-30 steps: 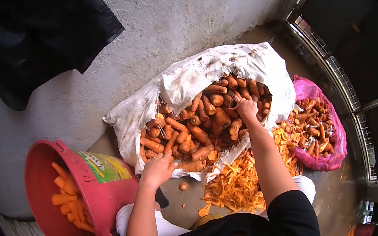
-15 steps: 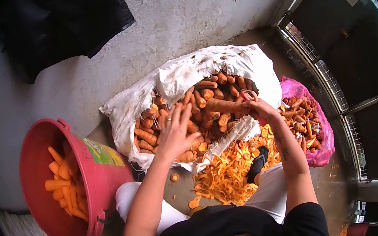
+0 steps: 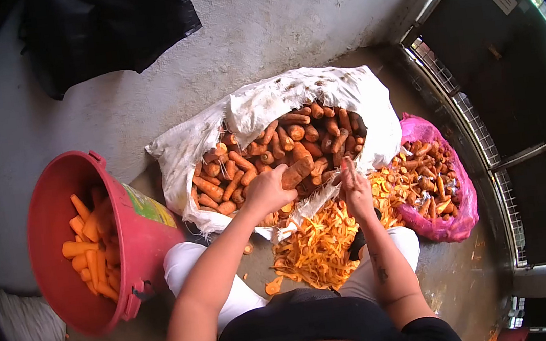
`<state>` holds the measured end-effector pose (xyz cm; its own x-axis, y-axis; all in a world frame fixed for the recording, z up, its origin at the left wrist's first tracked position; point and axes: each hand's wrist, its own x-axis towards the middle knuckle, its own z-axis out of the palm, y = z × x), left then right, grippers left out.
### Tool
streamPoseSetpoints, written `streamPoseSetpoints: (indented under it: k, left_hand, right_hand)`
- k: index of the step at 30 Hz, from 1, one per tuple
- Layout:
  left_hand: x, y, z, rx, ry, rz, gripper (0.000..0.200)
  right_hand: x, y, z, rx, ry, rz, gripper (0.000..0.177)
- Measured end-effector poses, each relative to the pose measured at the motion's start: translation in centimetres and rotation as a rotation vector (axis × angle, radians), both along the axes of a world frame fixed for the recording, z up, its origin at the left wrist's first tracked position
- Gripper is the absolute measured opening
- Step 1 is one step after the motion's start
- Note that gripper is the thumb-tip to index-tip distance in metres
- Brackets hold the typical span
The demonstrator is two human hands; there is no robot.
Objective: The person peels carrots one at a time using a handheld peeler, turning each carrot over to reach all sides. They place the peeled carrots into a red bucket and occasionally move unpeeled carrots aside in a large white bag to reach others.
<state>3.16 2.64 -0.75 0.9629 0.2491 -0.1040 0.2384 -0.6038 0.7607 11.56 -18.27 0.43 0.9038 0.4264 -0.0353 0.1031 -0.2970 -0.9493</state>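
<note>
My left hand (image 3: 269, 193) is closed round the thick end of an unpeeled carrot (image 3: 297, 173), whose other end points up and to the right. Just right of it, my right hand (image 3: 358, 194) is closed on a small red-handled tool (image 3: 338, 178), mostly covered by the fingers. Both hands are over the front edge of a torn white sack (image 3: 376, 93) full of unpeeled carrots (image 3: 312, 131). Orange peelings and cut carrot ends (image 3: 313, 251) lie heaped below my hands, between the legs.
On the left stands a red bucket (image 3: 152, 243) with peeled carrots (image 3: 88, 251) inside. A pink bag (image 3: 467, 198) of small carrots and pieces sits at the right. Behind the sack is a grey wall (image 3: 282, 19); a dark metal gate (image 3: 475, 43) is on the right.
The carrot has passed from my right hand to my left, which was spread over the sack and is now closed. My right hand has come down, nearer my body, with the red-handled tool.
</note>
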Motion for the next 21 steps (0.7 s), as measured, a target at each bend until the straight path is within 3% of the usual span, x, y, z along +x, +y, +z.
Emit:
streamPoseSetpoints:
  k: [2, 3, 5, 9, 13, 17, 18, 21]
  left_hand:
    - [0.0, 0.3, 0.2, -0.006, 0.036, 0.024, 0.051]
    - [0.1, 0.4, 0.4, 0.004, 0.026, 0.042, 0.048]
    - [0.1, 0.6, 1.0, 0.028, 0.015, 0.072, 0.042]
    - [0.6, 1.5, 0.6, 0.286, -0.069, 0.053, 0.030]
    - [0.9, 2.3, 0.5, 0.293, -0.074, 0.075, 0.029]
    - [1.0, 2.7, 1.2, 0.319, -0.079, 0.066, 0.025]
    - [1.0, 2.8, 1.0, 0.330, -0.081, 0.062, 0.025]
    - [0.9, 3.2, 0.5, 0.360, -0.097, 0.051, 0.023]
  right_hand:
    - [0.8, 0.7, -1.4, 0.031, -0.055, 0.150, 0.048]
    - [0.8, 1.5, -1.1, -0.067, -0.216, 0.176, 0.048]
    - [0.9, 2.7, -0.2, -0.054, -0.255, 0.182, 0.049]
    - [1.2, 3.0, -0.4, -0.144, -0.170, 0.183, 0.052]
    - [-0.5, 3.7, 0.5, -0.038, 0.019, 0.213, 0.057]
    - [-0.7, 3.8, -0.5, -0.119, 0.055, 0.195, 0.062]
    - [-0.7, 3.7, -0.5, -0.128, 0.140, 0.185, 0.054]
    - [-0.9, 4.0, -0.2, -0.151, 0.185, 0.192, 0.055]
